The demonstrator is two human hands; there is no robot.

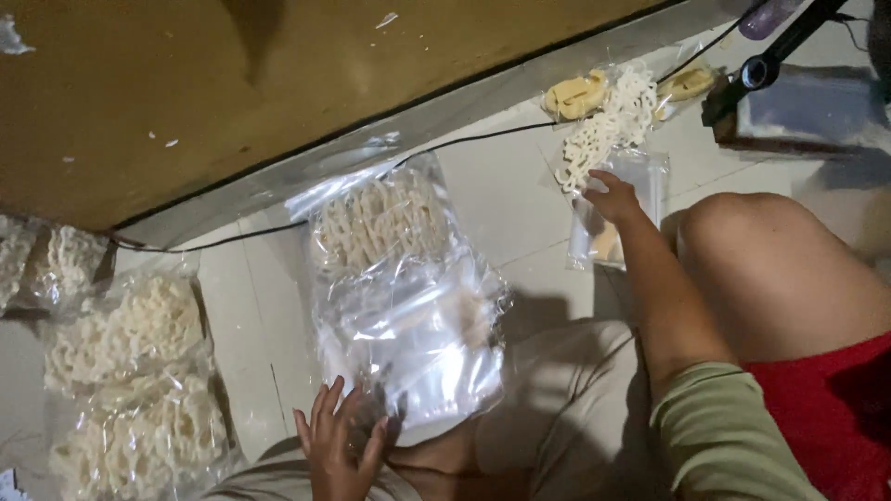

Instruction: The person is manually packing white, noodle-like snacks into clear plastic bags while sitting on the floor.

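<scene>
Clear plastic bag (408,306), partly filled with white crackers, lies on the floor before you; your left hand (336,445) rests open-fingered at its mouth. Hold that mouth wide while your right hand (613,197) closes on the loose crackers (608,125).

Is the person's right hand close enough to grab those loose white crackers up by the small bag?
Probably yes. The right hand already rests at the lower end of the loose white crackers, on the small clear bag, and nothing lies between them.
</scene>
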